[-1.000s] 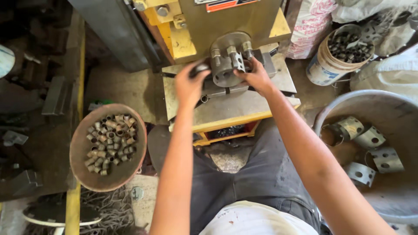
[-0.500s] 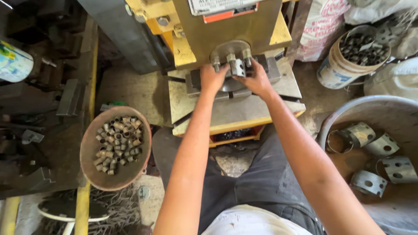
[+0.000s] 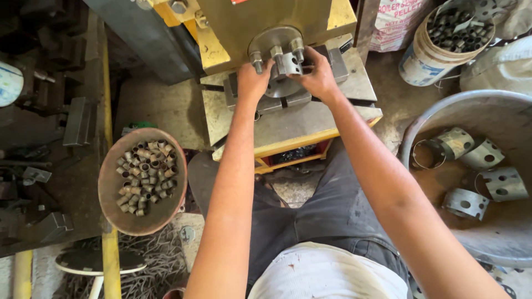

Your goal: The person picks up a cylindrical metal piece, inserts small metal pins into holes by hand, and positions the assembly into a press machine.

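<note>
Under the yellow press (image 3: 277,16), on its steel desk (image 3: 288,124), both hands work the round die (image 3: 277,61). Left hand (image 3: 252,80) pinches its edge; right hand (image 3: 318,75) closes on the small metal block (image 3: 288,63). Fingers beneath the ram risk crushing.

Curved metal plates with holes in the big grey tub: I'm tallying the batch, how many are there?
4, plus one bare ring. In the grey tub: one plate by the ring, one right of it, one lower right, one lowest. The arm may hide more.
</note>
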